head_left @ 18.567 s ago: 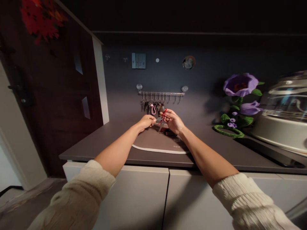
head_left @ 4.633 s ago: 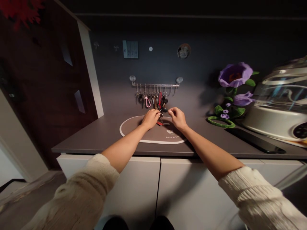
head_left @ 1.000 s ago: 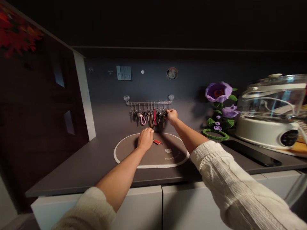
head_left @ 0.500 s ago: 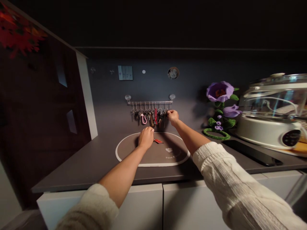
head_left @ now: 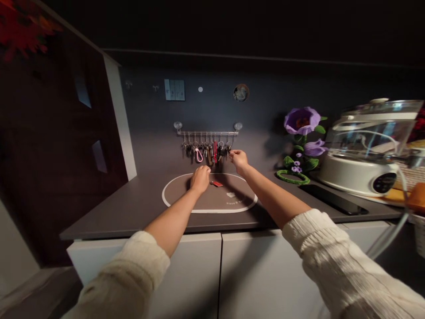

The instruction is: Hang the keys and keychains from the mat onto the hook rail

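Observation:
A metal hook rail (head_left: 207, 132) is fixed to the dark wall, with several key bunches (head_left: 206, 152) hanging from it, one on a pink carabiner. My right hand (head_left: 238, 159) is raised just below the rail's right end, fingers pinched near the rightmost keys; I cannot make out whether it holds them. My left hand (head_left: 199, 178) rests curled, knuckles up, on the oval grey mat (head_left: 186, 200) on the countertop. A small red tag (head_left: 218, 183) lies on the mat right beside the left hand's fingers.
The dark countertop (head_left: 133, 208) sits over white cabinet doors (head_left: 199, 274). Purple fabric flowers (head_left: 303, 128) stand at the right, then a white appliance with a clear lid (head_left: 365, 150) and a black flat device (head_left: 332, 200). A dark door (head_left: 49, 146) is at the left.
My right hand has drawn slightly back and down from the rail's right end. My left hand stays on the mat by the red tag. The view has shifted a little.

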`<action>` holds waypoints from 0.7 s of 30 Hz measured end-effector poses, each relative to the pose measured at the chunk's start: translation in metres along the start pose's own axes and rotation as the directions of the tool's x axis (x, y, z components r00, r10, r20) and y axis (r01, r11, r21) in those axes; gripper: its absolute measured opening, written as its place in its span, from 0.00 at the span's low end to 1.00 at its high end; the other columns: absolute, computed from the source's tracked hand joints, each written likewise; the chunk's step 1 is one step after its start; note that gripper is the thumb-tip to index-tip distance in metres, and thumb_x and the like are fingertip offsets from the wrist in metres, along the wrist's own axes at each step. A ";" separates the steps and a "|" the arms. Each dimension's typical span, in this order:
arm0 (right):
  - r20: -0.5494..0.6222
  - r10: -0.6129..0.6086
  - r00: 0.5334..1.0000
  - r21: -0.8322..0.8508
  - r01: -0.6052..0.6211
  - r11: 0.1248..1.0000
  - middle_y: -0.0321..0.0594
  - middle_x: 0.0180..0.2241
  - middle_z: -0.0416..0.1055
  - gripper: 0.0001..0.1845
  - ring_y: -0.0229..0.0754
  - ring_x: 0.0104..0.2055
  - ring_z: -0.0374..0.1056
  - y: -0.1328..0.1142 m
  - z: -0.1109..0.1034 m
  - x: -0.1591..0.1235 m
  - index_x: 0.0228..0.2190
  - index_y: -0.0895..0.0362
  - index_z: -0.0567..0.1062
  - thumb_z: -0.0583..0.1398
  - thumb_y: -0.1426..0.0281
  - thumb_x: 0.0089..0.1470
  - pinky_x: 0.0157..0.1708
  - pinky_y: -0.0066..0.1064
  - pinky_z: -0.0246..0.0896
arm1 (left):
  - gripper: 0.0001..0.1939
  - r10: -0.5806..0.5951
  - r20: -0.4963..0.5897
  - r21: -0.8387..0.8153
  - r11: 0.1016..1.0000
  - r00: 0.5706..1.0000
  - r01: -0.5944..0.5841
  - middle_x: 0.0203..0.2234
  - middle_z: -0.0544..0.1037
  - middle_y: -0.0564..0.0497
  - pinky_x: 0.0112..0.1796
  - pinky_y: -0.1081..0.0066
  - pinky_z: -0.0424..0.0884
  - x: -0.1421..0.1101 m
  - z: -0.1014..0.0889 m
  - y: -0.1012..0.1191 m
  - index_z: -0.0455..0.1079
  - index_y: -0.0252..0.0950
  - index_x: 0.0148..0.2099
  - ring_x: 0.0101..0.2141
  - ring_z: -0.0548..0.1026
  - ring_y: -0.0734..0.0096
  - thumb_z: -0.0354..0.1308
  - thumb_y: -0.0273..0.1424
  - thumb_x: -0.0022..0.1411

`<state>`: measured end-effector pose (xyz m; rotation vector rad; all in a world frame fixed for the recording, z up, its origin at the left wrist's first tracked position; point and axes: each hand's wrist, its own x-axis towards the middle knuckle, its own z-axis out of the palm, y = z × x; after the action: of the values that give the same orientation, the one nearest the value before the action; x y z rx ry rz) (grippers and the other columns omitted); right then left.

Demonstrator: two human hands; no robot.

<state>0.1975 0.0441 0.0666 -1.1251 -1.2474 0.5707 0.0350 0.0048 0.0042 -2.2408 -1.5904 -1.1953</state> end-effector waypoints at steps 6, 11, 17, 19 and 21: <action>0.259 0.116 0.959 0.088 -0.143 0.986 0.35 0.22 0.65 0.01 0.30 0.21 0.59 0.017 0.002 -0.048 0.23 0.59 0.66 0.54 0.74 0.45 0.24 0.22 0.56 | 0.12 0.013 0.079 -0.005 1.000 0.997 -0.013 0.38 0.71 0.47 0.43 0.70 0.61 -0.001 -0.001 -0.003 0.68 0.38 0.40 0.41 0.68 0.69 0.43 0.29 0.62; 0.297 0.020 0.955 -0.178 0.035 0.983 0.33 0.21 0.66 0.02 0.31 0.23 0.58 0.041 -0.001 -0.061 0.24 0.58 0.68 0.55 0.73 0.44 0.26 0.23 0.54 | 0.12 0.026 0.154 0.003 1.000 0.988 -0.027 0.36 0.72 0.46 0.42 0.70 0.62 -0.004 -0.002 -0.003 0.70 0.37 0.38 0.40 0.68 0.68 0.46 0.33 0.61; 0.363 -0.049 0.930 -0.451 0.221 0.865 0.34 0.22 0.67 0.04 0.33 0.25 0.59 0.040 -0.002 -0.066 0.24 0.58 0.70 0.55 0.72 0.46 0.29 0.24 0.52 | 0.15 0.019 0.204 0.019 1.000 0.979 -0.023 0.31 0.73 0.47 0.37 0.71 0.64 -0.007 -0.004 -0.002 0.71 0.34 0.33 0.32 0.69 0.70 0.50 0.40 0.57; 0.372 -0.038 0.927 -0.481 0.227 0.847 0.35 0.23 0.68 0.05 0.33 0.26 0.59 0.038 -0.001 -0.066 0.25 0.58 0.70 0.55 0.72 0.47 0.30 0.24 0.52 | 0.15 0.021 0.224 0.022 0.999 0.974 -0.026 0.31 0.74 0.46 0.36 0.71 0.64 -0.006 -0.003 -0.003 0.72 0.34 0.32 0.31 0.69 0.70 0.51 0.40 0.56; 0.380 -0.033 0.924 -0.493 0.232 0.839 0.36 0.23 0.68 0.05 0.33 0.26 0.60 0.037 0.000 -0.066 0.25 0.58 0.71 0.55 0.72 0.47 0.30 0.24 0.52 | 0.14 0.026 0.240 0.019 0.999 0.971 -0.032 0.30 0.74 0.46 0.35 0.71 0.64 -0.005 -0.001 -0.005 0.72 0.34 0.32 0.31 0.69 0.70 0.52 0.39 0.56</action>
<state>0.1875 0.0023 0.0038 -1.4137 -1.8680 0.3307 0.0295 0.0029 0.0001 -2.4631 -1.6347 -0.9230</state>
